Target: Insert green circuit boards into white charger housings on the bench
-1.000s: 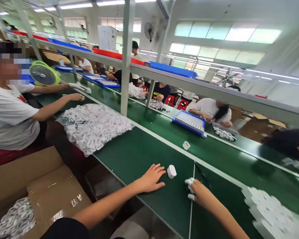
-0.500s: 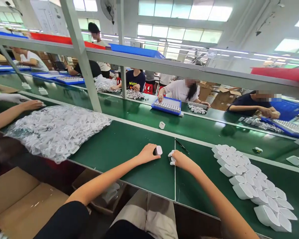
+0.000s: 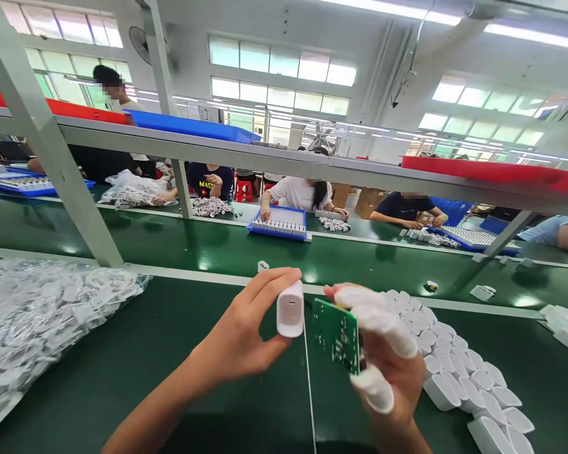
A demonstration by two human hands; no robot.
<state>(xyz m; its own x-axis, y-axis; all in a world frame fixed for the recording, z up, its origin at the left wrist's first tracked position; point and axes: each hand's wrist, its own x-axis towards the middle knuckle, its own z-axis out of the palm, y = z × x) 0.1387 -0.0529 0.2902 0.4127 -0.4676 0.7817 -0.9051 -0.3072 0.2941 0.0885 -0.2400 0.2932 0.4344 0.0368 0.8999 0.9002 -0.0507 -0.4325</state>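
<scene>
My left hand [image 3: 243, 331] is raised above the green bench and pinches a small white plastic charger shell [image 3: 290, 308] between thumb and fingers, its open slot facing me. My right hand [image 3: 383, 353], with white finger cots on several fingertips, holds a small green circuit board [image 3: 336, 334] upright just to the right of the shell. The two parts are close together but apart.
A heap of white shells [image 3: 459, 372] lies on the green bench [image 3: 170, 353] at the right. A clear bag of white parts [image 3: 38, 315] lies at the left. A grey frame post [image 3: 52, 151] rises left. Other people work at blue trays [image 3: 279, 227] across the belt.
Both hands have lifted off the bench toward me. The left hand has picked up the white shell; the right hand now holds a green circuit board. The view has swung rightward.
</scene>
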